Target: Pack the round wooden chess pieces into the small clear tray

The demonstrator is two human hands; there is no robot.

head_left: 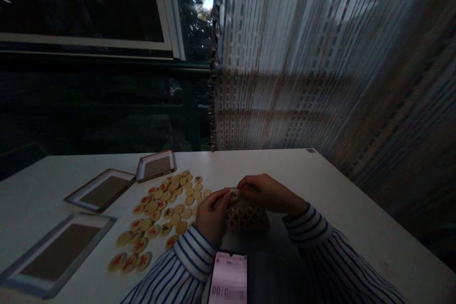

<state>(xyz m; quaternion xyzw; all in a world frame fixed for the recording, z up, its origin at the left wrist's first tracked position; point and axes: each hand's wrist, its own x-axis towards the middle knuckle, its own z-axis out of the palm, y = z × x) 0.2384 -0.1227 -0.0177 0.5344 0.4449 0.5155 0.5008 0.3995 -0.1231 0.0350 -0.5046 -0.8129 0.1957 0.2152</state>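
A round wooden Chinese chess piece (233, 195) with a dark character is held up between my two hands. My left hand (211, 216) pinches its left side with thumb and finger. From the right, my right hand (265, 192) is closed, its fingertips meeting the piece's right edge. Just below them, several similar pieces with dark characters stand in rows in a small block or holder (266, 222); my hands cover part of it. Left of my left hand, many loose Chinese chess pieces (175, 219) lie scattered and overlapping, some with red characters, some dark, some showing blank faces.
Three shallow rectangular trays (107, 169) with brown insides lie along the left of the white table (342, 242). A phone (230, 278) showing a timer is close to me, below my hands. Beyond the table are a window and a striped string curtain (270, 80).
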